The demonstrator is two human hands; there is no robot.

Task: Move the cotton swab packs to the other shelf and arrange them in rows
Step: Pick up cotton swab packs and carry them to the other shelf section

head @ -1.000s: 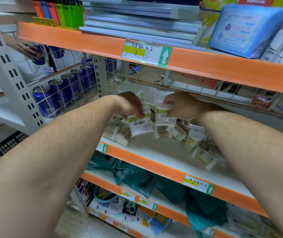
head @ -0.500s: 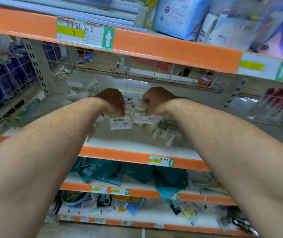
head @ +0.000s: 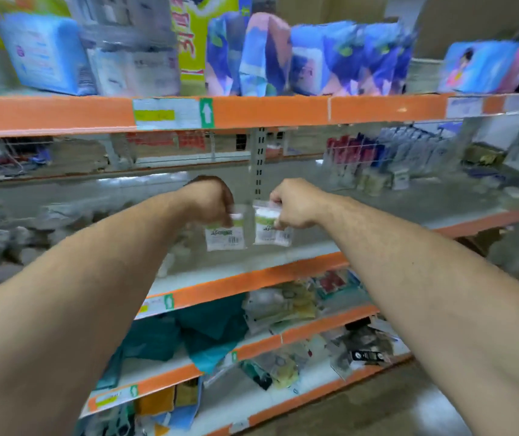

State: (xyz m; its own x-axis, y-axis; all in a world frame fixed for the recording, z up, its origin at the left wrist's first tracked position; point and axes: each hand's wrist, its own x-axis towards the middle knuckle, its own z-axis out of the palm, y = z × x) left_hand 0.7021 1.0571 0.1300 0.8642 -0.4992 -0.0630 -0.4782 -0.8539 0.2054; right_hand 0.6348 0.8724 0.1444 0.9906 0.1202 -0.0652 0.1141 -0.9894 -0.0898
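My left hand [head: 211, 202] grips a clear cotton swab pack [head: 225, 237] with a green-and-white label, which hangs below my fist. My right hand [head: 294, 204] pinches a second cotton swab pack [head: 270, 229] of the same kind by its top. Both packs hang in the air over the white shelf [head: 377, 212] with the orange front edge, near the grey upright post [head: 259, 165]. More packs lie in a blurred heap [head: 6, 234] at the left end of this shelf. The whole view is smeared by motion.
Blue and pink soft packages [head: 314, 61] stand on the shelf above. Hanging items on a wire rack [head: 393, 152] and small boxes fill the back right. Lower shelves hold teal bags [head: 201, 332] and mixed packets [head: 283, 306].
Both hands lifted a pack each from the heap and carried them rightwards along the shelf. My view swung right; the heap and the blue cans have slid out to the left.
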